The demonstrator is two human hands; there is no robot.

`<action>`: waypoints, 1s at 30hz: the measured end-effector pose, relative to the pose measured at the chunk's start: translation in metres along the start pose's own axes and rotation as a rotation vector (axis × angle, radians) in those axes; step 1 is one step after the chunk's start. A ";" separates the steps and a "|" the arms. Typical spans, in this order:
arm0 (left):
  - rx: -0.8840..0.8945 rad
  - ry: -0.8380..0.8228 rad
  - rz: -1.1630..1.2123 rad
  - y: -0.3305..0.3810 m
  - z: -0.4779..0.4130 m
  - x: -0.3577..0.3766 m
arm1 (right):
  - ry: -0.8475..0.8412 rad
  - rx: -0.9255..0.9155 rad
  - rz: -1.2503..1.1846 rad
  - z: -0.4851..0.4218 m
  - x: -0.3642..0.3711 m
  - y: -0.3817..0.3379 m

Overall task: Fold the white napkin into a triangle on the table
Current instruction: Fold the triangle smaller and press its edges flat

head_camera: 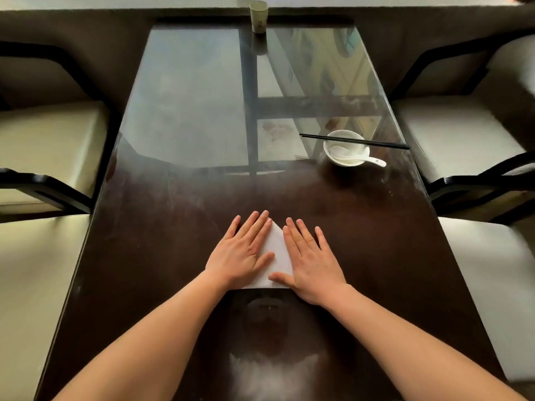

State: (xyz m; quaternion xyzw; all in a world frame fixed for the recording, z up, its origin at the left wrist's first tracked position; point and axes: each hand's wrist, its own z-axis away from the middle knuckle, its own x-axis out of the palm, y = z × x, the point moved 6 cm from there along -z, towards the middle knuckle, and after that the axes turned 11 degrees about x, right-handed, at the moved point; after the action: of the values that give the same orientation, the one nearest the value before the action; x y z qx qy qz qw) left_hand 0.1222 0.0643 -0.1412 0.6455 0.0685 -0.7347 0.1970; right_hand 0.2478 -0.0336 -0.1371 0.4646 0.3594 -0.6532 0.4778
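Pressing flat, open left hand (241,250) and right hand (311,263) flank the white napkin (273,256) triangle, apex pointing away, near the table (144,256) front edge.

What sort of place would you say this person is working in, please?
Probably a dining room or restaurant: a glass-topped table with cushioned chairs alongside, a bowl with spoon and chopsticks, and a paper cup.

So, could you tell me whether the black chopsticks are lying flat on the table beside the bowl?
No, the chopsticks rest across the rim of the white bowl, bridging it above the table.
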 end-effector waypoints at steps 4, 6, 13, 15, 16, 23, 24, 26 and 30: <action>0.004 0.012 0.001 0.000 -0.002 -0.003 | -0.021 0.016 0.035 0.029 0.008 0.026; -0.001 0.014 -0.004 0.000 -0.001 -0.001 | -0.022 0.029 0.049 0.042 0.010 0.038; -0.042 -0.023 -0.018 -0.001 0.000 -0.003 | -0.055 0.114 0.060 0.075 0.009 0.058; -0.121 0.001 0.000 -0.001 0.010 -0.008 | -0.022 0.135 0.007 0.076 0.000 0.055; -0.186 0.021 0.015 -0.002 0.020 -0.010 | 0.013 0.157 -0.051 0.077 -0.007 0.054; -0.599 0.172 0.071 -0.008 0.110 -0.018 | 0.148 0.351 -0.321 0.073 -0.027 0.061; -0.629 0.147 0.084 -0.008 0.112 -0.019 | 0.114 0.383 -0.330 0.070 -0.026 0.061; -0.683 0.112 0.121 -0.008 0.114 -0.022 | 0.067 0.427 -0.347 0.066 -0.025 0.061; -0.753 0.099 0.178 -0.012 0.114 -0.027 | -0.017 0.506 -0.378 0.061 -0.027 0.063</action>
State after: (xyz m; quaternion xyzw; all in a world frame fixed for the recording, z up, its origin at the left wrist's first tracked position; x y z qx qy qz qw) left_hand 0.0147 0.0399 -0.0986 0.5659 0.2865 -0.6063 0.4796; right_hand 0.2952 -0.0991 -0.0945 0.4882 0.2615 -0.8029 0.2203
